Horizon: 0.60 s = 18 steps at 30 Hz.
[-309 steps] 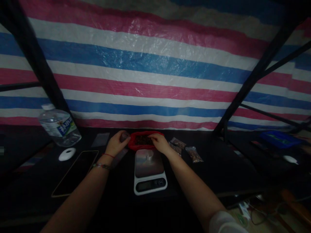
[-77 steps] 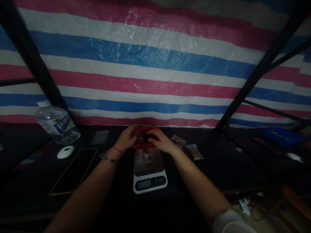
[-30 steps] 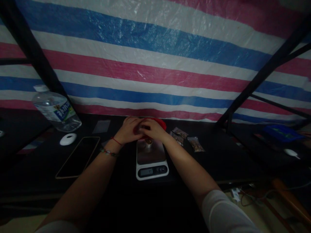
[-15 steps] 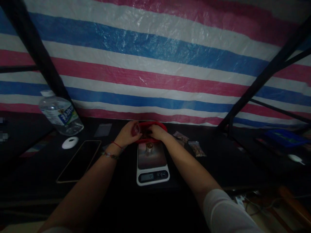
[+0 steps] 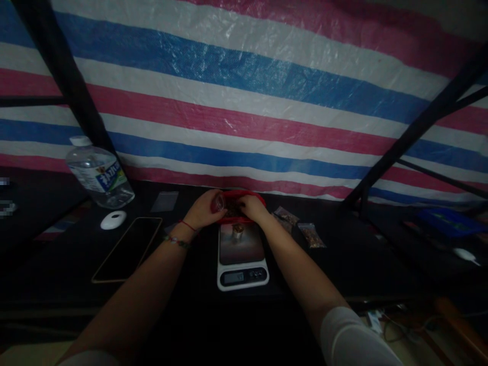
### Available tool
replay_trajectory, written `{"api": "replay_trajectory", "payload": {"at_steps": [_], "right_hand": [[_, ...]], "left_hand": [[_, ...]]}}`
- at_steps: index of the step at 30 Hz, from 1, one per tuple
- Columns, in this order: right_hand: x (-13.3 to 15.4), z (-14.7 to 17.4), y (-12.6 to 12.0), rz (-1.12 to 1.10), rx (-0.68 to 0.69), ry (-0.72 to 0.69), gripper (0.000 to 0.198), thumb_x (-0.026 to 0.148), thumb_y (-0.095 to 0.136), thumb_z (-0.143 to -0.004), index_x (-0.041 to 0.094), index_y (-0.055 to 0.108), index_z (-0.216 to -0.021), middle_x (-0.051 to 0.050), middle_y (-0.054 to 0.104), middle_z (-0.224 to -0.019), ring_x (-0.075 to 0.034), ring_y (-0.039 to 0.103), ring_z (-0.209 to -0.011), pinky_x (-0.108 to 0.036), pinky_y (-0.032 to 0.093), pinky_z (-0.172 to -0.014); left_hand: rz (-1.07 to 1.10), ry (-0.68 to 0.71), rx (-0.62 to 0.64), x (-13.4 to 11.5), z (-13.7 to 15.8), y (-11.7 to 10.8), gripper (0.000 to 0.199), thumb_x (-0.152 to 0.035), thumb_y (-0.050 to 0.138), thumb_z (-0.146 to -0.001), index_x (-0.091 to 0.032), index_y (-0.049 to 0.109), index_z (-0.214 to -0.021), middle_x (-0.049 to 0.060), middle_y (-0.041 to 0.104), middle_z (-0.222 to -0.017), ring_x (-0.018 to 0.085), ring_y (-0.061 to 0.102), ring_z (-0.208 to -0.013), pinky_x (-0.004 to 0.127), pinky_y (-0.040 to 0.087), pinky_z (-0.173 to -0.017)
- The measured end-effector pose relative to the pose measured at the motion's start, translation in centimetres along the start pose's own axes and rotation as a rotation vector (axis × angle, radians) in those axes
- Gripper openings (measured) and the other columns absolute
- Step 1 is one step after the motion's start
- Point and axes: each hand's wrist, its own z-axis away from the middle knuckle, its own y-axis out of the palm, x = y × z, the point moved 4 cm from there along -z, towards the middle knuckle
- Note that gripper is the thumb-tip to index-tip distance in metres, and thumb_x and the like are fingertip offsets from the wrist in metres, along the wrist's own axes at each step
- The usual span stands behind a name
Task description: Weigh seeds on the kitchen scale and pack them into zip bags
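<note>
My left hand [image 5: 206,207] is closed around a small see-through plastic piece [image 5: 218,203]; whether it is a bag or a cup I cannot tell. It is held at the left side of a red basin [image 5: 256,194] with dark small bits inside. Reaching into the basin from the right, my right hand [image 5: 252,207] has its fingers curled down at the bits, and what they pinch is hidden. In front of the basin lies a white digital scale [image 5: 244,277], its display lit. On its plate stands a small metal cup [image 5: 238,233] with brown bits in it.
Small filled zip bags [image 5: 311,235] lie right of the scale. To the left are a flat clear zip bag [image 5: 164,202], a phone [image 5: 129,249], a white mouse [image 5: 113,220] and a large water bottle [image 5: 101,175]. A striped sheet [image 5: 244,127] hangs behind, between dark metal posts.
The whole view has shifted slightly, so things sit a little further right. Both hands stay at the basin, the right one's fingers moving slightly among the bits.
</note>
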Motion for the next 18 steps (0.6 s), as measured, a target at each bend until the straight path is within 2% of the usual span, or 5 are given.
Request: {"api": "replay_trajectory", "payload": {"at_steps": [4, 9, 13, 18], "right_hand": [[-0.1, 1.2, 0.2, -0.065, -0.103, 0.021, 0.029, 0.009, 0.055, -0.079, 0.019, 0.072, -0.099, -0.008, 0.071, -0.105, -0.019, 0.062, -0.101, -0.029, 0.044, -0.092], [0.1, 1.6, 0.4, -0.077, -0.126, 0.016, 0.026, 0.009, 0.057, -0.077, 0.015, 0.071, -0.098, -0.009, 0.071, -0.102, -0.021, 0.062, -0.099, -0.029, 0.045, -0.09], [0.1, 1.7, 0.0, -0.071, -0.127, 0.043, 0.025, 0.014, 0.057, -0.082, 0.017, 0.071, -0.102, -0.009, 0.071, -0.104, -0.021, 0.064, -0.098, -0.03, 0.046, -0.09], [0.1, 2.7, -0.6, -0.101, -0.141, 0.027, 0.021, 0.014, 0.057, -0.084, 0.019, 0.073, -0.098, -0.008, 0.073, -0.102, -0.022, 0.066, -0.097, -0.032, 0.047, -0.09]], "left_hand": [[0.014, 0.003, 0.009, -0.2, 0.0, 0.2, 0.055, -0.04, 0.066, -0.068, -0.017, 0.056, -0.117, 0.011, 0.063, -0.114, 0.029, 0.06, -0.104, 0.042, 0.047, -0.094], [0.018, -0.011, 0.025, -0.5, -0.1, 0.1, 0.053, -0.041, 0.065, -0.068, -0.017, 0.056, -0.116, 0.011, 0.063, -0.113, 0.028, 0.061, -0.103, 0.041, 0.048, -0.094], [0.014, -0.008, 0.051, -0.4, 0.0, 0.3, 0.053, -0.04, 0.064, -0.07, -0.017, 0.055, -0.117, 0.01, 0.063, -0.114, 0.027, 0.061, -0.103, 0.04, 0.048, -0.093], [0.033, 0.0, 0.073, -0.3, 0.0, 0.6, 0.052, -0.04, 0.064, -0.071, -0.016, 0.056, -0.116, 0.011, 0.064, -0.113, 0.027, 0.061, -0.103, 0.041, 0.048, -0.093]]}}
